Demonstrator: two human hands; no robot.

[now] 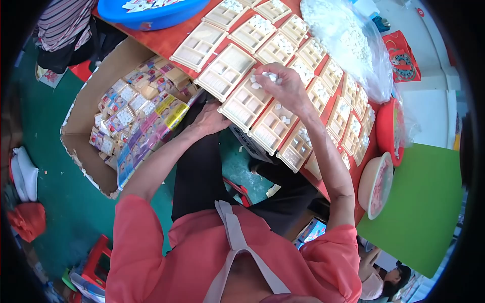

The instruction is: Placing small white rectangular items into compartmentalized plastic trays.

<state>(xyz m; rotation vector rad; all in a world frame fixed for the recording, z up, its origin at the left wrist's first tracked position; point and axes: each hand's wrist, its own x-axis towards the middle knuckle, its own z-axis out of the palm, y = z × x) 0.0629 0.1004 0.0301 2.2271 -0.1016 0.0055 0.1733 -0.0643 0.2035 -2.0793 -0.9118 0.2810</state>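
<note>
My right hand is closed around several small white pieces above a beige compartmented tray. A few white pieces lie in that tray's upper compartment, under my fingertips. My left hand is at the near left corner of the same tray, by the table's edge; its fingers are partly hidden there. The neighbouring tray up and to the left shows bare compartments. To the right, another tray holds a few white pieces. Farther trays have white pieces in their upper compartments.
Beige trays cover much of the red table. At the far right lies a clear plastic bag of white pieces. A blue basin, a red basin and a cream bowl sit along the edges. A cardboard box of packed sets stands left.
</note>
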